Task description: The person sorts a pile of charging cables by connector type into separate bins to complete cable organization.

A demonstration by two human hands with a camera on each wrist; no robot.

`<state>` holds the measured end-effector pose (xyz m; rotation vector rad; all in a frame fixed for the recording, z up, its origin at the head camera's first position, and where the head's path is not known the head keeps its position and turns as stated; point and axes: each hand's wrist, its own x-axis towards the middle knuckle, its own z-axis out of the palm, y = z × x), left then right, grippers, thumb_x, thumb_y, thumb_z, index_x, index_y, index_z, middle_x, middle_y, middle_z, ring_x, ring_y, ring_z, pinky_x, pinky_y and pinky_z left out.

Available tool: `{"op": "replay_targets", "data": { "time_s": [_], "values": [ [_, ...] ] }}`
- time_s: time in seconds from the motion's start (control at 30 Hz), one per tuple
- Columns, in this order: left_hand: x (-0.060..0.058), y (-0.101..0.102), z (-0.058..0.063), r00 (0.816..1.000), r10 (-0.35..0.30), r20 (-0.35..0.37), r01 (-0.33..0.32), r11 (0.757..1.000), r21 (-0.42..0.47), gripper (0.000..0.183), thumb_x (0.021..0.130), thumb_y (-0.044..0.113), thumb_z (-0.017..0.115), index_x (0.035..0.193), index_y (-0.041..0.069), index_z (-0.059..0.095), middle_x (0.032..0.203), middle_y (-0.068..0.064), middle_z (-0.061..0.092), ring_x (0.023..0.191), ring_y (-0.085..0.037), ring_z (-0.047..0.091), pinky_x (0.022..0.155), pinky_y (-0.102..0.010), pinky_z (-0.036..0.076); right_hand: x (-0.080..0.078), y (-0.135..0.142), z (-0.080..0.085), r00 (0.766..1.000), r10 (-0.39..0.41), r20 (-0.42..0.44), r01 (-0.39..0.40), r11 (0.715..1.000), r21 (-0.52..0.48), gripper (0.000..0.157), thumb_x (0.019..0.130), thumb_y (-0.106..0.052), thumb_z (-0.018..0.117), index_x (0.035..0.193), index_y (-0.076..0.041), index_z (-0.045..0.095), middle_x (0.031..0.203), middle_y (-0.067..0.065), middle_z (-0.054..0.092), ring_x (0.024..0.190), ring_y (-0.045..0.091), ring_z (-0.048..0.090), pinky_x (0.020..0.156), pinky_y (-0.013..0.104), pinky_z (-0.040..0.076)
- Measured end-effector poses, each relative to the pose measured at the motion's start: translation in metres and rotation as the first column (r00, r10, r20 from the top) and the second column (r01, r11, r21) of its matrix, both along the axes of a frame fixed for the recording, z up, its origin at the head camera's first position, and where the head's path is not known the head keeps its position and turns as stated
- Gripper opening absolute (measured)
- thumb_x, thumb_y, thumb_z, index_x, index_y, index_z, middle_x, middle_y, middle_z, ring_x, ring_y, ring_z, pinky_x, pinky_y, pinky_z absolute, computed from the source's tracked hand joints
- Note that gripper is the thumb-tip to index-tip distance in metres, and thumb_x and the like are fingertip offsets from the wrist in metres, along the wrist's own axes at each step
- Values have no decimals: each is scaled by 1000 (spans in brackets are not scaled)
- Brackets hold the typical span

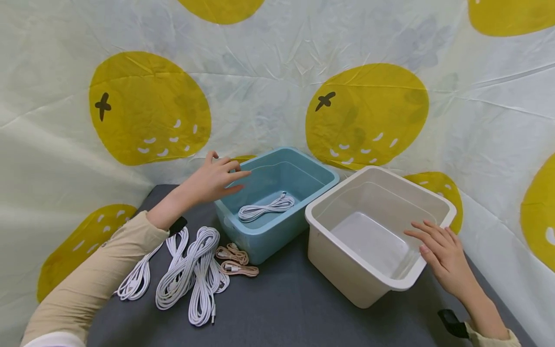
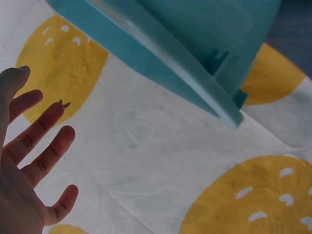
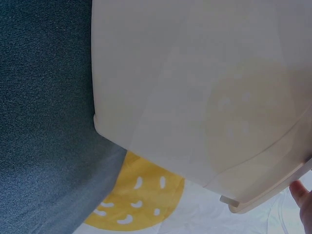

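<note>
My left hand (image 1: pixel 215 179) is raised over the left rim of a blue bin (image 1: pixel 264 246), its fingers spread and holding nothing. Inside that bin lies a bundled white cable (image 1: pixel 266 207). My right hand (image 1: pixel 444 255) rests at the right rim of a beige bin (image 1: pixel 347 274) with fingers extended over the edge; no items show inside this bin. In the right wrist view a fingertip (image 3: pixel 298 191) meets the beige rim. Several bundled white cables (image 1: pixel 186 270) lie on the table below my left forearm. Beside them are two tan cables (image 1: pixel 238 268), coiled small.
Both bins stand side by side on a dark grey table (image 1: pixel 277 308), close to a white cloth backdrop (image 1: pixel 260 106) printed with yellow fruit shapes. The tan cables lie right by the blue bin's near left corner.
</note>
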<state>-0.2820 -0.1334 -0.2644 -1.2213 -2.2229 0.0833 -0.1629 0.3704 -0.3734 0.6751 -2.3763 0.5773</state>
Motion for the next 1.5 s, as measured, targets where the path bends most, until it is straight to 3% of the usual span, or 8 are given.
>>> {"op": "replay_targets", "data": {
  "time_s": [0.37,0.8,0.93,1.03,1.13,1.27,1.37,1.5],
  "values": [
    [20,-25,-23,990,-43,-132,48,998,31,37,70,25,74,106,18,64,87,-1,59,80,-20,51,73,-46,32,1,1,-3,1000,2,-4,-2,1000,-6,33,84,-4,45,113,-8,60,135,-10,43,133,4,21,106,53,4],
    [39,-56,-54,997,-32,-71,35,998,48,42,68,23,74,109,17,64,88,0,61,81,-18,51,72,-43,32,-1,1,-1,1000,9,5,-8,1000,-24,35,82,-2,45,113,-9,60,134,-10,43,133,3,21,105,55,3],
    [45,-64,-63,998,-44,-55,46,998,38,29,84,33,58,109,17,64,89,-1,62,81,-19,51,72,-43,32,-1,1,-2,1000,9,10,-9,1000,-28,35,82,-2,45,113,-9,60,134,-11,43,133,3,21,106,56,2],
    [50,-68,-70,997,-56,-47,58,998,33,36,92,40,42,108,17,63,89,-1,61,81,-19,50,73,-43,31,-1,1,-2,1000,11,5,-11,1000,-29,35,82,-2,45,113,-9,60,134,-10,43,133,4,22,106,55,2],
    [55,-71,-77,997,-59,-49,60,998,20,42,94,43,33,106,17,64,88,-1,60,81,-19,49,73,-44,32,-2,1,-3,1000,10,1,-10,999,-30,35,82,-2,45,113,-9,60,134,-10,44,133,4,21,106,55,3],
    [63,-74,-86,998,-40,-38,40,999,-19,28,85,36,57,105,19,64,88,-1,60,82,-19,49,74,-44,34,-3,1,-3,1000,10,-3,-10,999,-32,34,83,-3,44,113,-9,60,134,-11,43,133,3,21,105,55,3],
    [68,-76,-92,999,-8,-35,6,999,-53,44,65,29,77,105,21,63,87,-1,60,82,-19,50,75,-45,35,-3,1,-3,1000,9,-3,-9,999,-35,34,83,-3,44,112,-8,60,134,-12,43,133,2,21,105,56,3],
    [71,-80,-103,999,24,-47,-27,997,-72,48,59,30,80,104,22,62,86,-1,61,81,-20,50,74,-46,36,-3,0,-2,1000,6,3,-6,999,-43,34,82,-2,44,112,-8,60,134,-13,43,133,2,21,105,56,2]
  ]
}}
